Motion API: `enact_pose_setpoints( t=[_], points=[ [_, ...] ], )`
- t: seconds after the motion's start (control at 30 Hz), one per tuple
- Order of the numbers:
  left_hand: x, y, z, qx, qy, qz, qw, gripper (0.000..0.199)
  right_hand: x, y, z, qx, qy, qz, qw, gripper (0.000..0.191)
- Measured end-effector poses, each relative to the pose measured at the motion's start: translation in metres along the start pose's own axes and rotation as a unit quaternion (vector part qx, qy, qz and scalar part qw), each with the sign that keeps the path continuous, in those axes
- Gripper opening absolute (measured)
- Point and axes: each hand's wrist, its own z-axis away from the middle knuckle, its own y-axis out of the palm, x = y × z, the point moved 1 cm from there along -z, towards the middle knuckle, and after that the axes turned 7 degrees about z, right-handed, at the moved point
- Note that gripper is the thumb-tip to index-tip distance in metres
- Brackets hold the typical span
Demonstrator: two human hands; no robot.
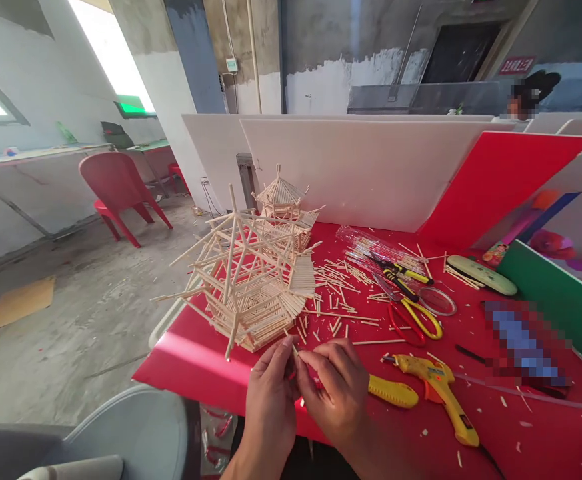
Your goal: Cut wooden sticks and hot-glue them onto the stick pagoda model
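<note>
- Left hand, right hand: fingertips pinched around thin stick, above tabletop's near edge.
- Stick-built model: stands by left edge.
- Yellow glue gun: lies right of hands.

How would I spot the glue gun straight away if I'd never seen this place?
Start with the red table and the big wooden stick model on it, then look right, toward the near side. The glue gun lies there, just right of a plain yellow handle. Unlike that straight neighbour, it is pistol-shaped, with an orange-red trigger and a black cord.
</note>
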Motion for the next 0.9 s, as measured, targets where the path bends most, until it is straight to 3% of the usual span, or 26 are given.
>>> enact_pose_setpoints(
  t=[0.13,0.27,0.4,0.6,0.77,0.9],
  points=[
    [0.003,-0.009,0.007,0.03,-0.003,-0.044,0.999,0.038,-0.022,-0.024,0.024,0.118,0.002,0.034,0.992,0.012],
    [0.008,-0.018,0.008,0.074,-0.023,-0.093,0.993,0.036,-0.073,-0.053,0.062,0.2,0.018,0.254,0.946,0.049],
    [0.01,-0.022,0.009,0.118,-0.029,-0.099,0.988,0.037,-0.103,-0.065,0.09,0.241,-0.002,0.304,0.922,0.04],
    [0.007,-0.025,0.013,0.128,-0.043,-0.102,0.986,0.034,-0.08,-0.07,0.078,0.171,0.038,0.212,0.962,0.037],
    [0.006,-0.024,0.014,0.117,-0.029,-0.114,0.986,0.037,-0.049,-0.079,0.05,0.209,-0.039,0.155,0.965,0.042],
    [0.006,-0.021,0.017,0.122,-0.044,-0.123,0.984,0.036,-0.043,-0.079,0.041,0.209,-0.041,0.15,0.965,0.047]
  ],
)
